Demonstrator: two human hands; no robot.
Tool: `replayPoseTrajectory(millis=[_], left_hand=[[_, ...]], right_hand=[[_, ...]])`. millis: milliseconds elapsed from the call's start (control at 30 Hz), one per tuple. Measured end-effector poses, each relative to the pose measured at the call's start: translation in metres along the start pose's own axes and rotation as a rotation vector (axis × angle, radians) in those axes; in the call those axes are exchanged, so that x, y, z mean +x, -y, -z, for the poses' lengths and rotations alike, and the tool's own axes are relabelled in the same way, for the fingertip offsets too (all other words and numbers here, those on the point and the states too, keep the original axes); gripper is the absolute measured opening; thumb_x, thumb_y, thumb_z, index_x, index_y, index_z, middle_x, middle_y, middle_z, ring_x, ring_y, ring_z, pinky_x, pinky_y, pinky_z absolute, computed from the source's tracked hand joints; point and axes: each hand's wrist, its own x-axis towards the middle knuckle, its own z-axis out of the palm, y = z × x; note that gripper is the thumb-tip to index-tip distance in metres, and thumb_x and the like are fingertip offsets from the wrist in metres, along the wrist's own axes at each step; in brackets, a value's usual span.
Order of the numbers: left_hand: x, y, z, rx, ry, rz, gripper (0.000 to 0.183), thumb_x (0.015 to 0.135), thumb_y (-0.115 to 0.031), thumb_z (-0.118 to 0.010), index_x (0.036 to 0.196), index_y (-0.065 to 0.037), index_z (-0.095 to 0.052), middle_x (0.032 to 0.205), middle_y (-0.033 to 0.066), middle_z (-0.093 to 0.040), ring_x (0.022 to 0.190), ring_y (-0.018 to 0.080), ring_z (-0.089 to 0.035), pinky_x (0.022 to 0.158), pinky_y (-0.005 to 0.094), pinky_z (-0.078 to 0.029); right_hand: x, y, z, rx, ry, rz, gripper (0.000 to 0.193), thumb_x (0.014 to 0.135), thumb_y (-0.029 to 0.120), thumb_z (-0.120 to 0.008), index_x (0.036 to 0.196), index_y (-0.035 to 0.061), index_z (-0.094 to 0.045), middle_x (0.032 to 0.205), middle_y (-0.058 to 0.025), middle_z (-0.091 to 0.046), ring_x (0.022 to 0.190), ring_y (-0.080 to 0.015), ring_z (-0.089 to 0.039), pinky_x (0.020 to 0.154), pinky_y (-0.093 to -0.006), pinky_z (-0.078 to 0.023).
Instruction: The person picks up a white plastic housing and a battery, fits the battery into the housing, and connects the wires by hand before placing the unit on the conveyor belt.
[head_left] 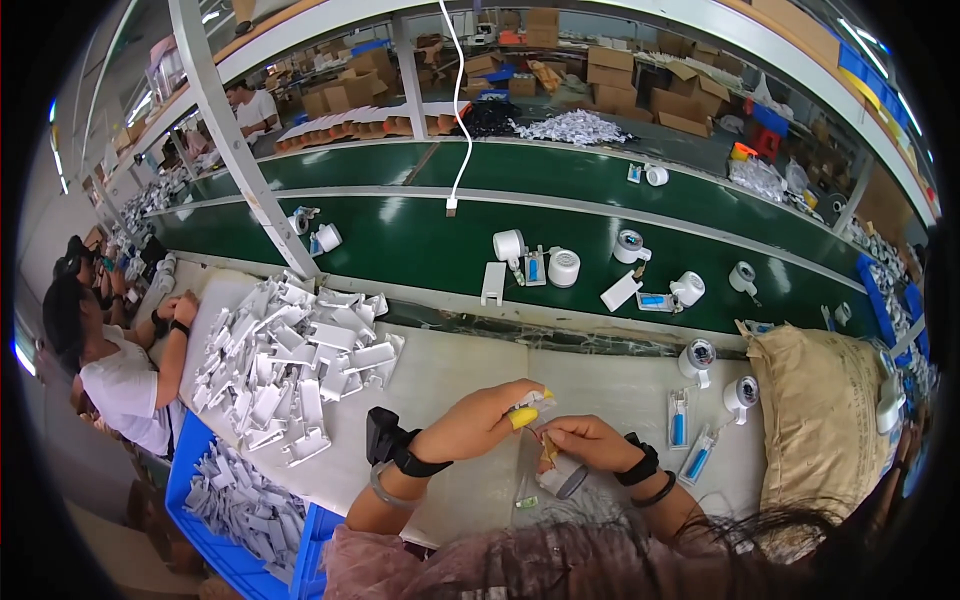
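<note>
My left hand (480, 425), with yellow covers on two fingertips, is closed in a pinch over the worktable. A small whitish piece shows between its fingers, too little to name. Beside it, my right hand (595, 442) is closed, thumb and forefinger pinched where a thin reddish wire shows. Right under those fingers is a white cylindrical housing (564, 476) with a dark end, tilted. Whether the right hand's other fingers grip this housing, I cannot tell. A small green circuit board (527, 502) lies below the hands, partly next to hair that hides the near edge.
White plastic brackets (290, 365) are heaped at left, above a blue bin (183, 480) of similar parts. Two round housings (698, 357) and blue cells in holders (679, 418) lie at right, beside a brown sack (815, 400). A green conveyor (420, 235) runs behind; a co-worker (125, 375) sits left.
</note>
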Motion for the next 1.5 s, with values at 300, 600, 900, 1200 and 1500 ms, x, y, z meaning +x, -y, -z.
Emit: replayPoseTrajectory(millis=[300,600,900,1200,1500], left_hand=[[-0.010,0.006,-0.018,-0.010,-0.120,-0.022,0.041,0.094,-0.008,-0.054,0.134,-0.008,-0.048,0.121,0.0165,-0.061,0.106,0.0327,-0.062,0.089,0.0338,-0.047],[-0.013,0.023,-0.043,-0.126,-0.320,0.094,0.042,0.097,-0.010,-0.050,0.138,-0.009,-0.042,0.099,0.0114,-0.061,0.075,0.0179,-0.061,0.068,0.0310,-0.051],[-0.006,0.038,-0.062,-0.791,-0.306,0.273,0.033,0.098,-0.011,-0.046,0.131,-0.008,-0.040,0.089,0.0067,-0.057,0.064,0.0117,-0.054,0.056,0.0282,-0.049],[-0.009,0.036,-0.070,-0.653,-0.247,0.193,0.035,0.094,-0.005,-0.048,0.128,-0.005,-0.041,0.096,0.0055,-0.057,0.072,0.0107,-0.056,0.062,0.0260,-0.051],[-0.011,0.032,-0.071,-0.365,-0.291,0.082,0.040,0.089,-0.005,-0.049,0.128,-0.002,-0.040,0.098,0.0083,-0.058,0.075,0.0114,-0.058,0.063,0.0262,-0.050]], right_hand=[[-0.014,0.012,0.020,0.030,0.224,0.015,0.033,0.097,0.012,-0.055,0.124,-0.0063,-0.058,0.103,-0.0122,-0.069,0.096,-0.0187,-0.065,0.094,-0.0296,-0.046],[-0.008,0.025,-0.024,-0.914,-0.460,0.110,0.016,0.083,0.008,-0.072,0.084,0.0033,-0.057,0.074,-0.0046,-0.063,0.070,-0.0135,-0.063,0.062,-0.0283,-0.045],[0.005,0.003,-0.023,-1.033,-0.698,0.581,0.017,0.078,0.004,-0.068,0.094,0.0055,-0.063,0.087,-0.0121,-0.064,0.084,-0.0334,-0.061,0.079,-0.0421,-0.047],[0.004,0.000,-0.025,-1.060,-0.600,0.764,0.019,0.078,0.001,-0.069,0.096,0.0060,-0.064,0.087,-0.0107,-0.064,0.082,-0.0325,-0.061,0.079,-0.0424,-0.047],[0.005,-0.002,-0.027,-1.078,-0.657,0.843,0.019,0.072,0.000,-0.074,0.089,0.0046,-0.067,0.083,-0.0099,-0.064,0.078,-0.0316,-0.060,0.071,-0.0406,-0.048]])
